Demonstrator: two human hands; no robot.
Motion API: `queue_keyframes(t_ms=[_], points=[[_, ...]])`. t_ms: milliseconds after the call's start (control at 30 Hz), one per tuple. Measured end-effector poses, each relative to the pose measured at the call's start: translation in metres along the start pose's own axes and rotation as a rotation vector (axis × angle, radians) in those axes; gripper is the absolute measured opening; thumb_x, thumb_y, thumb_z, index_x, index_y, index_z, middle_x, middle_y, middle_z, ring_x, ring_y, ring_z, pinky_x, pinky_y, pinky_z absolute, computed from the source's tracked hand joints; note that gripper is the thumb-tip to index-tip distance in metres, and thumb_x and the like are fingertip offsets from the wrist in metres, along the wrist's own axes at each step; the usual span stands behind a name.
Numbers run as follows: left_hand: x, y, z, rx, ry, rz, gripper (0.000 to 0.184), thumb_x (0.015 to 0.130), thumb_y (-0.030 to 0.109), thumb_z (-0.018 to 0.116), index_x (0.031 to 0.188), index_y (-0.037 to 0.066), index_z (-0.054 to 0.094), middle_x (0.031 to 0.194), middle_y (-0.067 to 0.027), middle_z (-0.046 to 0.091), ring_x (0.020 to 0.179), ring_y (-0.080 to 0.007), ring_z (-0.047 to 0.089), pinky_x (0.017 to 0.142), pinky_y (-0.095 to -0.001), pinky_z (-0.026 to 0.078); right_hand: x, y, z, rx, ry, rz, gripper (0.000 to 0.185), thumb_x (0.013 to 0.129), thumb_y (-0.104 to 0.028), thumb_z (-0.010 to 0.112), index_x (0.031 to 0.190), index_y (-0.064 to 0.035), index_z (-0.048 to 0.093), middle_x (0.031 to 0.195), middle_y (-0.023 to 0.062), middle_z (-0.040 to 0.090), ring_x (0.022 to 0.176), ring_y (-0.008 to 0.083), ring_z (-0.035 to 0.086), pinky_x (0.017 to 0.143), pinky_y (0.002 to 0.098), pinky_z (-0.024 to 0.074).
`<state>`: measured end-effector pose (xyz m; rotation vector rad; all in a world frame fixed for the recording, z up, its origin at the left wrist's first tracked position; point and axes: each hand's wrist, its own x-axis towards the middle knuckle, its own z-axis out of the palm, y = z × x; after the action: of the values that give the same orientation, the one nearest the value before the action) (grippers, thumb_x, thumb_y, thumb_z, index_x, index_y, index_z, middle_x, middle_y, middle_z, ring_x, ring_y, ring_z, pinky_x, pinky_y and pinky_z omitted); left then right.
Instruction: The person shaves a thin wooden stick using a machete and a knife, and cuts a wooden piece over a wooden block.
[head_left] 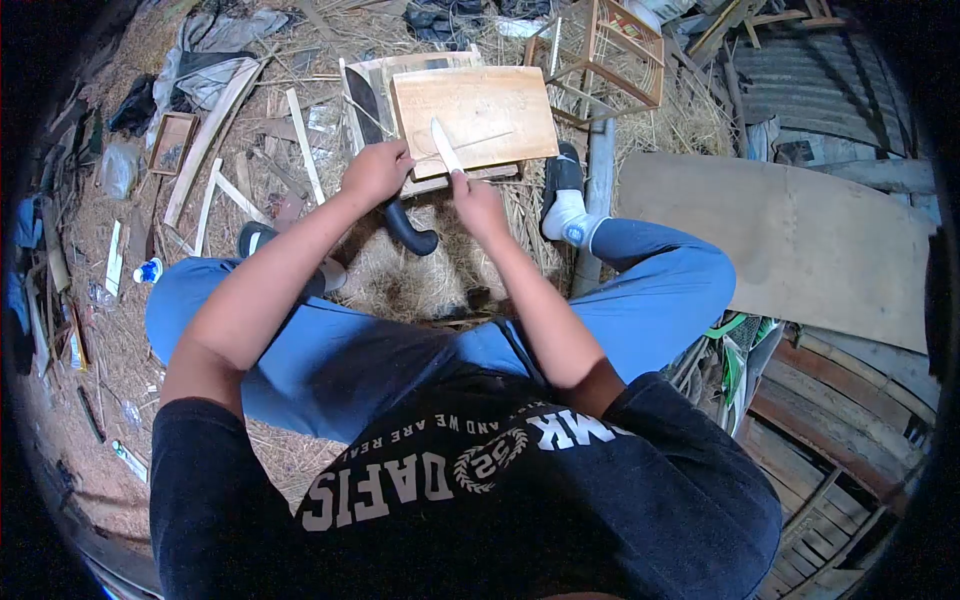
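My right hand [480, 207] is closed round the handle of a knife [444, 146], whose pale blade points up and left over a light wooden board [480, 95]. At the board's lower left corner is my left hand [377, 171], its fingers pressed together near a thin strip [428, 158] that lies on the board. The board rests on a low slatted wooden stand [354, 112]. A large dark blade with a curved black handle [408, 230] lies at the stand's left side, partly under my left hand.
Wood strips [210, 140] and a small wooden frame [172, 142] lie in straw on the left. A wooden rack [608, 60] stands beyond the board. A flat brown panel [770, 240] is at the right. My legs spread around the stand.
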<state>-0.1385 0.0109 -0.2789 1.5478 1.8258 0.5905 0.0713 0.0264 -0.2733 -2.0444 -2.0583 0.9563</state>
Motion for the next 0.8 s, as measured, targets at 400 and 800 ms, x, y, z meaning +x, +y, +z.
queue_keyframes(t_ms=[400,800], points=[[0.0,0.0,-0.002,0.002,0.012,0.026,0.023,0.092,0.027,0.064,0.094,0.004,0.068,0.093,-0.0211,0.07,0.09,-0.043,0.066,0.079,-0.0507,0.053,-0.005,-0.008,-0.004,0.018,-0.013,0.002,0.057,0.102,-0.046,0.043,0.094,0.0028,0.073,0.095,0.0315,0.067,0.093,0.0509,0.064,0.088,0.0537,0.0505],[-0.01,-0.005,0.008,0.019,0.093,0.156,0.02,0.095,0.023,0.059,0.095,0.004,0.065,0.088,-0.0225,0.068,0.083,-0.0452,0.065,0.074,-0.0533,0.052,0.045,0.042,-0.035,0.131,0.142,0.077,0.064,0.102,-0.047,0.038,0.089,0.0057,0.072,0.09,0.0321,0.067,0.09,0.0513,0.065,0.084,0.0543,0.0503]])
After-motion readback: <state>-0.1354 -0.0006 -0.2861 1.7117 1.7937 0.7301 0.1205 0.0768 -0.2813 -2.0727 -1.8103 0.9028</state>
